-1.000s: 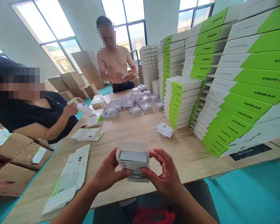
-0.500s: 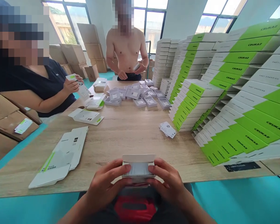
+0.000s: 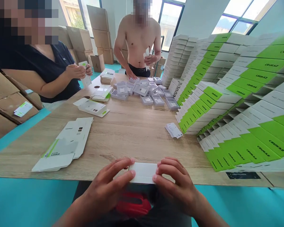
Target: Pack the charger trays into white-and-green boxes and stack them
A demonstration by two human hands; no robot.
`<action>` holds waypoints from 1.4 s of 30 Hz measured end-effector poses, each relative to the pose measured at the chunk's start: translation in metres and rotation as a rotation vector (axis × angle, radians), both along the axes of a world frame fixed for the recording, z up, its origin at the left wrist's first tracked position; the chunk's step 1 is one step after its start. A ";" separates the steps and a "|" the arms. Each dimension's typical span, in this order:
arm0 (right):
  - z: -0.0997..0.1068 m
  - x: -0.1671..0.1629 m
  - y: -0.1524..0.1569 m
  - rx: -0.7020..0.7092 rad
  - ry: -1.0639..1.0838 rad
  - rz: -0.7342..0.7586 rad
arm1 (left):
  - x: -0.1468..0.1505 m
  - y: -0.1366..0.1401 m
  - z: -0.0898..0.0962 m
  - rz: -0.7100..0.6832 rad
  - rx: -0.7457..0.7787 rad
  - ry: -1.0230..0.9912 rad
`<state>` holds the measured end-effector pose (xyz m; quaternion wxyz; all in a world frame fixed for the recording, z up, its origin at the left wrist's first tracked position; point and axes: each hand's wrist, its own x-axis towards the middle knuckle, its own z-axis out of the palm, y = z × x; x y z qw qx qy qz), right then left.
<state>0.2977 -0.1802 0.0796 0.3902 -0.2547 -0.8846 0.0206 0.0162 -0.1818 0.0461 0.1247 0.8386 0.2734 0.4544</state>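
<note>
The head view looks down on a wooden table (image 3: 132, 132); at its near edge the left hand (image 3: 106, 189) and the right hand (image 3: 177, 186) hold a small white box (image 3: 144, 172) between them, one at each end; the fingers of both hands are curled onto the box's ends with the fingertips on its top face, so both hands are closed on it; the box lies level at the table's front edge, just above the person's lap, its top face shut flat.

To the left on the table lies a pile of flat unfolded cartons (image 3: 66, 143), white with a green stripe; farther back is a half-folded carton (image 3: 92, 107); near the middle of the far end sits a cluster of small grey trays (image 3: 146, 93); a small pack of white cards (image 3: 174, 130) lies just beside the stacks of green and white boxes (image 3: 227, 104) that fill the right side.

On the left a seated person in a dark shirt (image 3: 38, 63) holds a white item in both hands; at the far end a standing person (image 3: 139, 41) has one hand on the table; brown cardboard boxes (image 3: 94, 31) stand behind them.
</note>
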 end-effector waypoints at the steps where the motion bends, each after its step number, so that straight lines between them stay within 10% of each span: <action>1: 0.005 -0.002 -0.002 -0.039 -0.012 -0.022 | 0.000 -0.003 0.006 -0.002 -0.022 0.044; 13: 0.010 -0.029 -0.010 -0.414 0.266 -0.127 | 0.029 -0.011 0.036 0.224 -0.212 -0.091; 25: 0.004 -0.002 -0.001 -0.047 -0.009 0.010 | 0.007 0.001 0.001 0.047 0.088 -0.007; 42: -0.010 -0.012 -0.006 -0.042 0.119 -0.070 | 0.014 -0.001 -0.024 0.051 0.034 -0.054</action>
